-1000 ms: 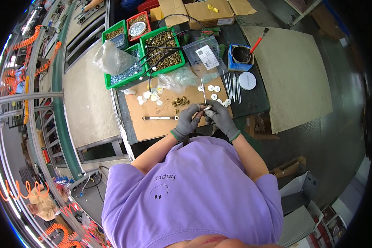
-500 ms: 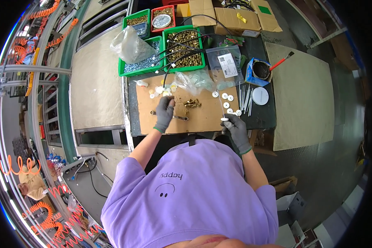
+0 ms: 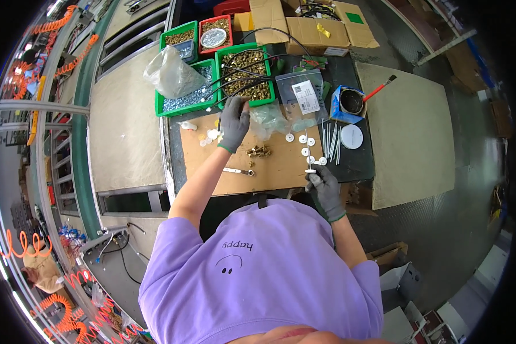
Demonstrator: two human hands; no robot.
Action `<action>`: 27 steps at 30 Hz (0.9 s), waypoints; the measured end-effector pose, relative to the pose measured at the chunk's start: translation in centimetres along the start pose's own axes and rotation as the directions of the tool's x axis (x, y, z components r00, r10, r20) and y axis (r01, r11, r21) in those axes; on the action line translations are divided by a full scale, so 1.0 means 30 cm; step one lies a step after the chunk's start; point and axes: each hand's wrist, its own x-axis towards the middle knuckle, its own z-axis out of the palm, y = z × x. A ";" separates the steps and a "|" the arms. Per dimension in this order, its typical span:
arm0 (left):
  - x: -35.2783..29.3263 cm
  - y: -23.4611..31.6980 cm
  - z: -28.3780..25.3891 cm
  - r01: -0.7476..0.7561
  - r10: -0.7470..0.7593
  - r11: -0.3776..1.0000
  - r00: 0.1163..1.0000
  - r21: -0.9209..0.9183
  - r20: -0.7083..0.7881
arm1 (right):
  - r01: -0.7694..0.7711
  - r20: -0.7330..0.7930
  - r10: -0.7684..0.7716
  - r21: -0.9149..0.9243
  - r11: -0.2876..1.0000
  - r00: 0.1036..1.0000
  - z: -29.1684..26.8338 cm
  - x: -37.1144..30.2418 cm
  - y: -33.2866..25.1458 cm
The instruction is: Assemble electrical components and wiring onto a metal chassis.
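Observation:
My left hand (image 3: 234, 125), in a grey glove with bare fingertips, reaches over the cardboard mat to the near edge of a green bin of brass fittings (image 3: 249, 62). Its fingers stretch forward and appear to hold nothing. At the table's near edge, my right hand (image 3: 326, 189), also gloved, is closed around a thin metal rod (image 3: 309, 150) that stands roughly upright. A white disc (image 3: 310, 171) sits on the rod just above my fingers. Several white discs (image 3: 303, 139) lie beyond it. Between my hands are a small pile of brass fittings (image 3: 259, 151) and a wrench (image 3: 239, 171).
Metal rods (image 3: 331, 144) and a round white lid (image 3: 351, 137) lie at the right, near a tin with a red-handled brush (image 3: 379, 88). A clear plastic bag (image 3: 269, 121) sits before the bins. Black cables (image 3: 235, 70) cross them. Cardboard boxes (image 3: 318, 33) stand behind.
My left hand has moved forward from above the wrench to the bin's edge. My right hand still holds the rod and disc, with little movement. The view has shifted slightly.

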 end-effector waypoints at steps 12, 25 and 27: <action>0.445 -0.011 0.487 -0.309 0.220 0.897 0.933 0.318 0.286 | 0.244 -0.117 -0.240 0.017 0.970 0.964 -0.054 -0.088 -0.093; 0.576 0.028 0.663 -0.452 -0.107 0.658 0.735 0.602 0.669 | 0.268 -0.289 -0.228 0.106 0.958 0.930 -0.153 -0.135 -0.108; 0.599 0.053 0.612 -0.474 -0.052 0.673 0.735 0.568 0.676 | 0.256 -0.295 -0.211 0.122 0.959 0.932 -0.166 -0.125 -0.086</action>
